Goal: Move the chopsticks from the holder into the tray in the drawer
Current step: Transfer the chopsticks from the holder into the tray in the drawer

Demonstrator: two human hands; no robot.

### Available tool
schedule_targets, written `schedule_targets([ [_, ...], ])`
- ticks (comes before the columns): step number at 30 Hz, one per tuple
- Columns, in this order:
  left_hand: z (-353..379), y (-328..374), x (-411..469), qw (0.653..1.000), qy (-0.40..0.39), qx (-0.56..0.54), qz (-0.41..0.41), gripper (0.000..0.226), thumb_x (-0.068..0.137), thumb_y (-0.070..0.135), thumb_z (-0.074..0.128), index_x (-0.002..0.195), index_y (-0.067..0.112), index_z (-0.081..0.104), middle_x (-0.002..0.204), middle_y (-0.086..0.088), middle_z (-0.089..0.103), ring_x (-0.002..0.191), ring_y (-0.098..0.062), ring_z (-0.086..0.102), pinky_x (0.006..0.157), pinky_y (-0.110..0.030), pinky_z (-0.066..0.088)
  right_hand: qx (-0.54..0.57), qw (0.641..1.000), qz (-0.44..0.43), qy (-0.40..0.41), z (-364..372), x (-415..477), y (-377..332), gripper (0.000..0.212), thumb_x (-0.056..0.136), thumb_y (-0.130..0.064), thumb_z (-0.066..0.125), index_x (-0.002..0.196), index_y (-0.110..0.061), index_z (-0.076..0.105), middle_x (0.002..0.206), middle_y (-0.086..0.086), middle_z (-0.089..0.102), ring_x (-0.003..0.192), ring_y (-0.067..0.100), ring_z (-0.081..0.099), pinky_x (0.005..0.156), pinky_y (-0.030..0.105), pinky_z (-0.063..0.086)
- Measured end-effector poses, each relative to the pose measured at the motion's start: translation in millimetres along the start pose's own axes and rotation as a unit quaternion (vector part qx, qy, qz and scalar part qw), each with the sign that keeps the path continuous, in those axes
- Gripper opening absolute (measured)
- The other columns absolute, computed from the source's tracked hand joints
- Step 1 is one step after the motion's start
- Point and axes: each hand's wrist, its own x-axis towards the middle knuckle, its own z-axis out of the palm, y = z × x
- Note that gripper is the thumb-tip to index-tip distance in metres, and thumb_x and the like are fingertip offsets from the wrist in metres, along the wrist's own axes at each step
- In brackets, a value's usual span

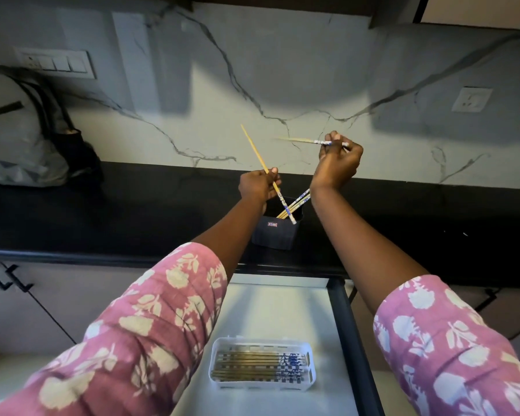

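Observation:
A dark holder stands on the black counter and has a few bamboo chopsticks with blue-and-white ends leaning in it. My left hand grips one chopstick above the holder, its thin tip pointing up and left. My right hand is higher and to the right, pinching another chopstick that points left, blurred. Below, in the open drawer, a clear plastic tray holds several chopsticks lying side by side.
A grey bag sits at the counter's left end. The marble wall carries a switch panel and a socket. The drawer's dark right rail runs toward me. Cabinet handles lie at the left.

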Motion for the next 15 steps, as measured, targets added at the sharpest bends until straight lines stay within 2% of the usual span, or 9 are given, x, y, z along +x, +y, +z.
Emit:
schedule_targets([
  [3,7,2,-4,0.997,-0.016,-0.065,-0.024,0.010,0.091,0.006,0.057,0.089,-0.003,0.063,0.077,-0.008,0.062,0.070,-0.017,0.063,0.074,-0.030,0.055,0.073,0.995,0.060,0.026,-2,-13,4,0.024,0.094,0.002,0.049,0.078,-0.016,0.045,0.087,0.007,0.061,0.092,0.024,0.061,0.089,0.036,0.052],
  [6,10,6,-4,0.993,-0.011,-0.113,-0.020,0.015,0.092,0.006,0.056,0.077,0.003,0.059,0.076,-0.009,0.062,0.069,-0.017,0.062,0.073,-0.027,0.055,0.092,0.988,0.122,0.033,-11,-24,13,0.026,0.095,0.006,0.044,0.076,-0.012,0.044,0.080,0.007,0.058,0.086,0.023,0.061,0.089,0.033,0.052],
  [8,10,8,-3,0.992,-0.006,-0.126,-0.012,0.015,0.092,0.006,0.057,0.079,0.000,0.061,0.075,-0.008,0.062,0.068,-0.016,0.062,0.073,-0.028,0.056,0.064,0.987,0.146,0.033,-20,-28,21,0.025,0.095,0.006,0.043,0.076,-0.011,0.043,0.077,0.010,0.060,0.074,0.019,0.061,0.080,0.027,0.050],
  [10,9,7,-2,0.991,0.000,-0.131,-0.011,0.014,0.092,0.007,0.057,0.094,-0.006,0.063,0.075,-0.008,0.062,0.068,-0.015,0.062,0.079,-0.032,0.056,0.038,0.982,0.180,0.041,-28,-30,29,0.018,0.095,0.004,0.046,0.080,-0.007,0.047,0.070,0.008,0.058,0.066,0.013,0.058,0.070,0.020,0.046],
  [12,9,4,-4,0.991,0.006,-0.136,-0.013,0.019,0.092,0.007,0.057,0.105,-0.006,0.061,0.075,-0.008,0.062,0.068,-0.015,0.062,0.083,-0.033,0.054,-0.014,0.970,0.235,0.056,-36,-32,36,0.010,0.094,-0.002,0.051,0.085,-0.002,0.054,0.066,0.005,0.056,0.061,0.011,0.055,0.060,0.020,0.045],
  [13,9,3,-5,0.990,0.007,-0.141,-0.015,0.019,0.091,0.007,0.057,0.104,-0.007,0.061,0.076,-0.008,0.062,0.069,-0.015,0.062,0.080,-0.032,0.054,-0.036,0.962,0.267,0.055,-40,-33,39,0.010,0.094,-0.007,0.053,0.088,-0.001,0.058,0.068,0.005,0.058,0.061,0.012,0.055,0.061,0.023,0.047],
  [15,8,2,-7,0.989,0.002,-0.144,-0.015,0.012,0.091,0.007,0.058,0.090,-0.004,0.063,0.077,-0.009,0.063,0.070,-0.016,0.063,0.072,-0.029,0.055,-0.034,0.938,0.344,0.029,-47,-36,43,0.018,0.096,-0.013,0.050,0.087,-0.001,0.061,0.087,0.010,0.064,0.070,0.015,0.060,0.081,0.034,0.052],
])
